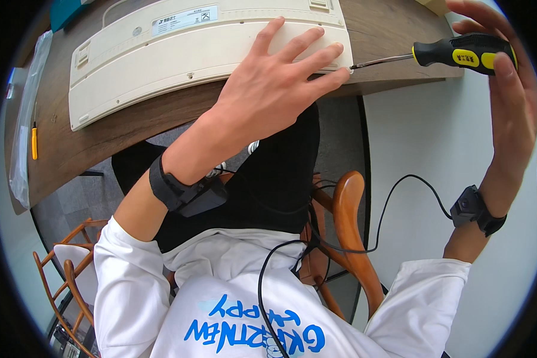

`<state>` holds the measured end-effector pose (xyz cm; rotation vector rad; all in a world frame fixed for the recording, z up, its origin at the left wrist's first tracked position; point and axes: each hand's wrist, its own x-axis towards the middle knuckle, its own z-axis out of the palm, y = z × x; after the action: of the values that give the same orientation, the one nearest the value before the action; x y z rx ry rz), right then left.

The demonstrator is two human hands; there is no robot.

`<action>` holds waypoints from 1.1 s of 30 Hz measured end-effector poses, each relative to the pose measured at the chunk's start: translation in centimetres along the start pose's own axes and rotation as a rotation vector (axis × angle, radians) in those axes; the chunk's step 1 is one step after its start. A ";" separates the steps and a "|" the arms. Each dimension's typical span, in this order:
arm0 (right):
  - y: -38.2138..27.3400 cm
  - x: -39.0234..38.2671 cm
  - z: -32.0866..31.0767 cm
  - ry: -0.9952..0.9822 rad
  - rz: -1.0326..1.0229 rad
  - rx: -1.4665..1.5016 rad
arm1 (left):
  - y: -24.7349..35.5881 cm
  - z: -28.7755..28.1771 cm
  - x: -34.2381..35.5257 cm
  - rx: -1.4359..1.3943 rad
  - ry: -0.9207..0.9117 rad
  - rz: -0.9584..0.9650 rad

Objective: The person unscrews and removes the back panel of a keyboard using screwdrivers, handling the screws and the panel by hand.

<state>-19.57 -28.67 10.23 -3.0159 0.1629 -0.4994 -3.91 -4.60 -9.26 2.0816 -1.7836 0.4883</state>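
Observation:
A cream keyboard (155,62) lies upside down on the wooden table, its underside with a label and screw holes facing up. My left hand (277,83) rests on its right end with the fingers spread, holding nothing. In my right hand (510,83) is a screwdriver (459,52) with a black and yellow handle, gripped by the thumb and fingers. The screwdriver points left, nearly level, and its tip meets the keyboard's near right corner beside my left thumb. Whether the tip sits in a screw there is too small to tell.
A small yellow-handled screwdriver (34,142) lies at the table's left, beside a long clear plastic bag (25,137). A teal box (65,13) stands at the far left. A wooden chair armrest (348,206) and black cables (394,190) are near my lap; the table (394,36) ends at right.

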 end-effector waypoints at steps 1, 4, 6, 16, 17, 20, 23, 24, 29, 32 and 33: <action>0.2 -0.1 -0.1 0.013 0.014 -0.008 | 0.1 0.1 0.0 0.007 -0.002 0.001; 0.9 -0.2 0.0 0.063 0.042 -0.058 | 0.0 0.3 0.0 -0.003 0.017 0.001; 1.0 -0.5 0.0 0.086 0.034 -0.089 | 0.1 0.1 0.0 0.004 0.003 0.005; 1.6 -2.2 -0.5 0.249 -0.038 -0.191 | 0.0 -0.5 0.3 -0.028 -0.009 0.007; 1.8 -2.6 -0.7 0.256 0.007 -0.183 | 0.1 -0.7 0.5 -0.024 -0.007 0.011; 2.3 -3.5 -0.7 0.291 0.078 -0.141 | 0.6 -1.4 1.4 -0.101 0.043 -0.011; 1.5 -4.0 0.4 0.374 0.064 -0.123 | 1.1 -1.1 3.1 -0.210 0.121 -0.079; 1.0 -4.0 0.8 0.401 0.054 -0.120 | 1.1 -0.6 3.7 -0.164 0.149 -0.055; -0.2 -6.1 1.2 0.422 0.192 -0.085 | 1.6 0.7 4.4 -0.045 0.252 0.028; -0.3 -7.3 1.6 0.430 0.279 -0.042 | 2.3 0.9 4.3 -0.012 0.235 0.024; -0.3 -7.6 1.9 0.451 0.302 -0.021 | 2.5 0.7 4.4 0.006 0.217 0.022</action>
<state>-26.03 -27.34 6.07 -2.7701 0.6390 -1.1318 -5.76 -9.13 -7.67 1.9319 -1.6822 0.6981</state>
